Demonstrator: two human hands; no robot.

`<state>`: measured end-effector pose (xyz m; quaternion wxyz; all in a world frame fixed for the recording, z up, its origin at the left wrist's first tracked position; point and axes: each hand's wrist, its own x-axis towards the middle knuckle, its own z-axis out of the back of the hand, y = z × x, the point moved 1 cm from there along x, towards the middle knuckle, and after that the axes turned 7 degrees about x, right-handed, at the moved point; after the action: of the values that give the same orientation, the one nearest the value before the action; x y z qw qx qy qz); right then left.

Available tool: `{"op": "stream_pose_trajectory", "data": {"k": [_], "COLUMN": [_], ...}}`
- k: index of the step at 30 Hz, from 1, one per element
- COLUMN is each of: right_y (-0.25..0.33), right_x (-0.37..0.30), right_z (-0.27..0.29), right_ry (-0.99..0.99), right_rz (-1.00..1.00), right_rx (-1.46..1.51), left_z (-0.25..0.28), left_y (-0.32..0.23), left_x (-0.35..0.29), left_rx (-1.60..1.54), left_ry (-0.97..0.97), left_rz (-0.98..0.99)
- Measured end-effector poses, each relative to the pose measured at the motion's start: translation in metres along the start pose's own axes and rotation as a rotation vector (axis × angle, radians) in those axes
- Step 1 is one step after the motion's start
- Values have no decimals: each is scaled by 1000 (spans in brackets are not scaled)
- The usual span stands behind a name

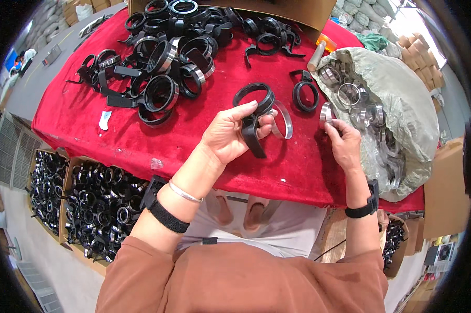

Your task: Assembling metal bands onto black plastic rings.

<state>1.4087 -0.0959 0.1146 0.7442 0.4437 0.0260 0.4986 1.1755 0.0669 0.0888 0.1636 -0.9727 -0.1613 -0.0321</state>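
Note:
My left hand (226, 130) is closed around a black ring with a curved handle (252, 140), held just above the red cloth. A thin steel band (288, 125) also hangs at its fingertips, beside the black ring. Between the thumb and fingers of my right hand (346, 145) is a shiny metal ring (325, 113), at the edge of a pale woven sack (415, 99). Inside the open sack lie several loose metal rings (369, 116). A single black ring with a tab (296, 98) rests on the cloth between my hands.
Black ringed parts (159, 96) are heaped at the far left of the red-covered table (193, 148). An open cardboard box (311, 13) stands at the back, near a tan-handled tool (316, 57) with orange on it. Cartons of similar parts (97, 203) sit below, left.

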Motion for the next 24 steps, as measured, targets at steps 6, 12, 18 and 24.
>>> {"op": "stream_pose_trajectory", "data": {"k": [6, 12, 18, 24], "right_y": [45, 73, 80, 40], "right_x": [-13, -21, -27, -8], "right_z": [-8, -13, -19, 7], "right_ry": [81, 64, 208, 282], "right_rz": [-348, -410, -496, -556], "right_rx": [869, 985, 1033, 900], "left_z": [-24, -64, -55, -20], "left_y": [-9, -3, 23, -21], "left_x": [9, 7, -12, -28], "left_rx": [518, 1037, 890, 452], "left_ry": [-225, -367, -286, -206], "left_rz": [-233, -360, -202, -108]}}
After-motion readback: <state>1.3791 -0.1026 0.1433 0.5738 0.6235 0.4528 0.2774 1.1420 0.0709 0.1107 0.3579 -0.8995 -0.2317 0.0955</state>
